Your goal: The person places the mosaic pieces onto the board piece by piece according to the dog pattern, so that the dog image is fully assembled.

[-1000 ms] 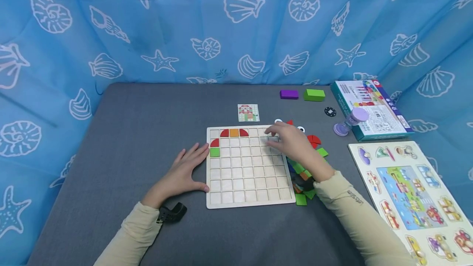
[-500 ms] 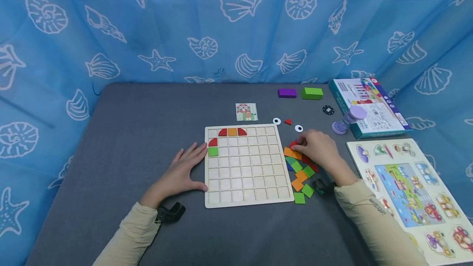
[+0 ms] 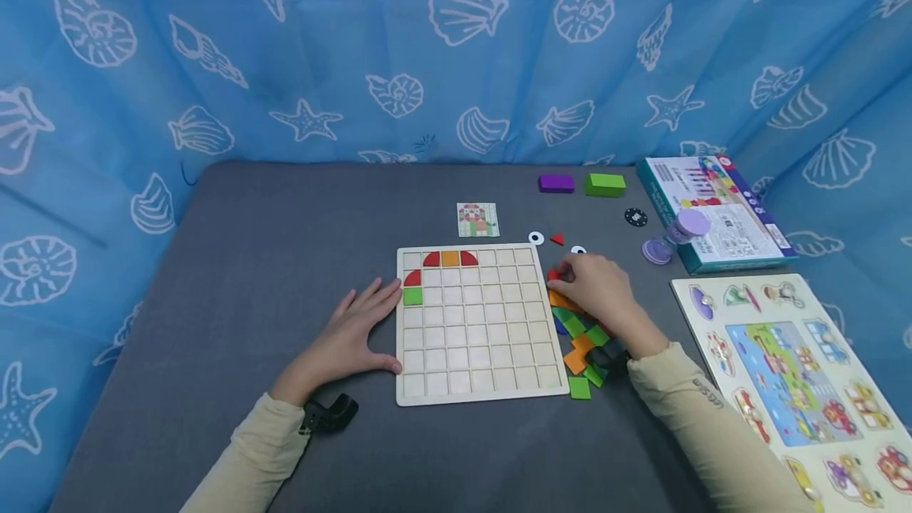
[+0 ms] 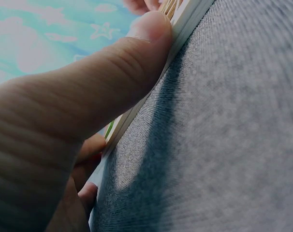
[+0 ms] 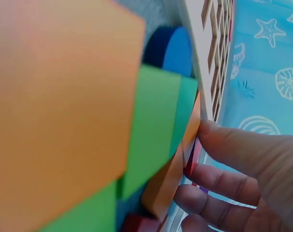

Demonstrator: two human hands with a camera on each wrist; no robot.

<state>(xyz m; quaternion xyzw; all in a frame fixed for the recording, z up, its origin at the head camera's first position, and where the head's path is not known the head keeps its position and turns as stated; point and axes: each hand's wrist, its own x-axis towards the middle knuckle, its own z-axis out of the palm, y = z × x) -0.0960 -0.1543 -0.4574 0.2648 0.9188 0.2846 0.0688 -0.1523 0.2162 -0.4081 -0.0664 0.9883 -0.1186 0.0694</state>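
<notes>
A light wooden grid board (image 3: 479, 355) lies on the grey table, with several red tiles, an orange tile (image 3: 450, 258) and a green tile (image 3: 412, 296) set in its top left cells. Along its left edge my left hand (image 3: 349, 336) is spread, thumb and fingertips against the side; the left wrist view shows the thumb (image 4: 132, 53) on the edge. Just past the board's right edge, my right hand (image 3: 597, 291) pinches a small red tile (image 3: 553, 275) between thumb and fingers. A loose pile of green tiles (image 3: 570, 323) and orange tiles (image 5: 64, 106) lies below that hand.
A small pattern card (image 3: 477, 219) lies behind the board. Purple (image 3: 556, 184) and green (image 3: 605, 185) blocks stand farther back. At right are a box (image 3: 716, 212), a purple hourglass-shaped thing (image 3: 675, 236), a black disc (image 3: 636, 217) and a picture puzzle board (image 3: 784, 378).
My right hand has moved from above the board's top right corner to the tile pile, then slightly left with a red tile at its fingertips. My left hand stays at the board's edge.
</notes>
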